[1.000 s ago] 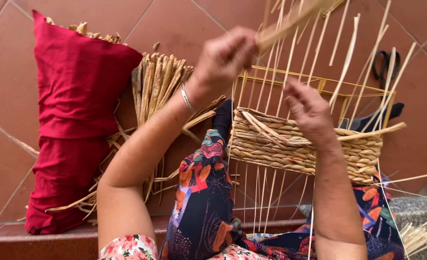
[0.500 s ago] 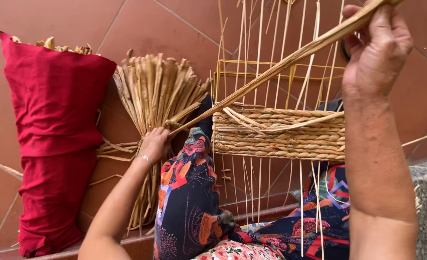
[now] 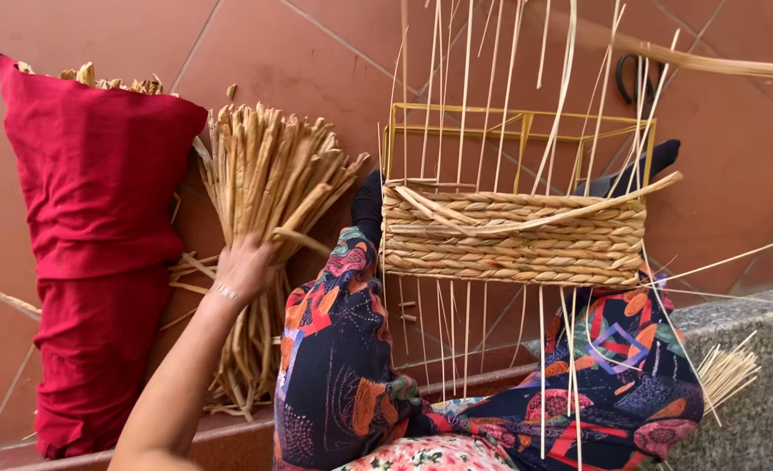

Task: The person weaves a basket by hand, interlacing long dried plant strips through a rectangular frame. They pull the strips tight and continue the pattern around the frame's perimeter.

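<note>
Weaving stands partway: basket (image 3: 513, 235) lower band done, frame (image 3: 517, 131) bare; left hand (image 3: 247, 266) grips reeds (image 3: 264, 183); right hand unseen.

Light: you get soft, even daylight, bright enough throughout, with no hard direction to it.
Shadows: faint ones sit under the red cloth sack (image 3: 90, 253) and the straw bundle (image 3: 264, 218) on the terracotta tiles (image 3: 299, 52).
Glare: none you'd notice.
Blur: the straw strand (image 3: 718, 63) crossing your top right corner smears with motion.
Focus: the woven basket (image 3: 513, 235) reads crisp.
</note>
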